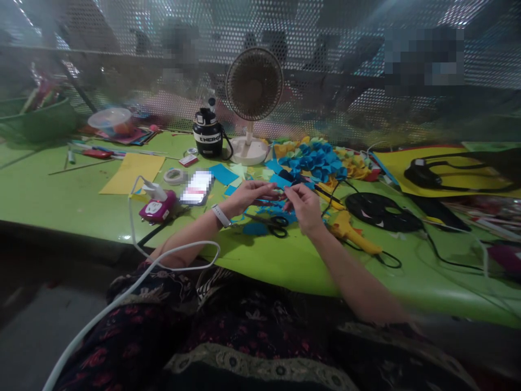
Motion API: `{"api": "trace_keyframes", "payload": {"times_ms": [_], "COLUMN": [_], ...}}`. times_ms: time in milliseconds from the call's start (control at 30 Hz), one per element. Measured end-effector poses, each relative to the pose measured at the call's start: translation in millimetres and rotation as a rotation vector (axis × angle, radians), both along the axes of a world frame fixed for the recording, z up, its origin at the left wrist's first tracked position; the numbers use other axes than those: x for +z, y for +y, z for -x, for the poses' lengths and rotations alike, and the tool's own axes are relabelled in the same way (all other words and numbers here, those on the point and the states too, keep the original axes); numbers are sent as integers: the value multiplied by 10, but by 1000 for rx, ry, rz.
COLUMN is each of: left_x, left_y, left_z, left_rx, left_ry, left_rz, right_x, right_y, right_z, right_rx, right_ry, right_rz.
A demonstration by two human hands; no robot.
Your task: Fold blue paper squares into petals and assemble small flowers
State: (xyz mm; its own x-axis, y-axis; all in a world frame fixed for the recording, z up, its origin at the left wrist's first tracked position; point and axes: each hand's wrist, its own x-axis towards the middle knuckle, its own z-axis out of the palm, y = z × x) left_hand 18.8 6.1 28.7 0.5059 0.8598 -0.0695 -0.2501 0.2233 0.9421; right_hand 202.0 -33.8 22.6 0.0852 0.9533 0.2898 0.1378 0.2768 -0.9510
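My left hand [253,196] and my right hand [304,207] meet above the green table, fingertips pinched close together. Something small and pale seems to be between them, too small to make out. Right below lie black-handled scissors [277,226] and cut blue paper scraps [255,228]. A yellow glue gun [353,234] rests to the right of my right hand. Just beyond my hands is a heap of folded blue paper petals [315,161], with yellow ones [358,164] beside it.
At the back stand a white fan [254,84] and a black flask [207,138]. Left of my hands lie a phone [197,187], a roll of tape [174,176], a purple power socket box [159,207] and yellow paper [132,172]. A white cable [134,290] loops over my left forearm.
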Motion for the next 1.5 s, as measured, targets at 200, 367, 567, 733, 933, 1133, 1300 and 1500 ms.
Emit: {"api": "trace_keyframes", "payload": {"times_ms": [200, 367, 567, 733, 933, 1133, 1300, 1500], "left_x": [-38, 16, 33, 17, -13, -29, -58, -84], "left_y": [7, 40, 43, 61, 71, 69, 75, 55], "left_z": [-56, 6, 58, 76, 76, 80, 58, 4], "left_rx": [90, 80, -65, -103, -126, -170, -164, -49], "left_ry": [-6, -36, 7, 6, 64, 109, 88, 18], "left_rz": [13, 2, -43, -9, -65, -115, -103, -141], "right_x": [-34, -12, 26, -59, -82, -53, -70, -110], "right_y": [-86, -39, 29, 69, 56, 62, 76, 66], "right_z": [61, -121, -199, -198, -201, -176, -175, -117], "right_rx": [120, 24, 86, 108, 118, 142, 147, 89], "right_ry": [-96, -260, -496, -464, -488, -463, -445, -340], "right_rz": [9, -201, -523, -549, -564, -590, -542, -547]}}
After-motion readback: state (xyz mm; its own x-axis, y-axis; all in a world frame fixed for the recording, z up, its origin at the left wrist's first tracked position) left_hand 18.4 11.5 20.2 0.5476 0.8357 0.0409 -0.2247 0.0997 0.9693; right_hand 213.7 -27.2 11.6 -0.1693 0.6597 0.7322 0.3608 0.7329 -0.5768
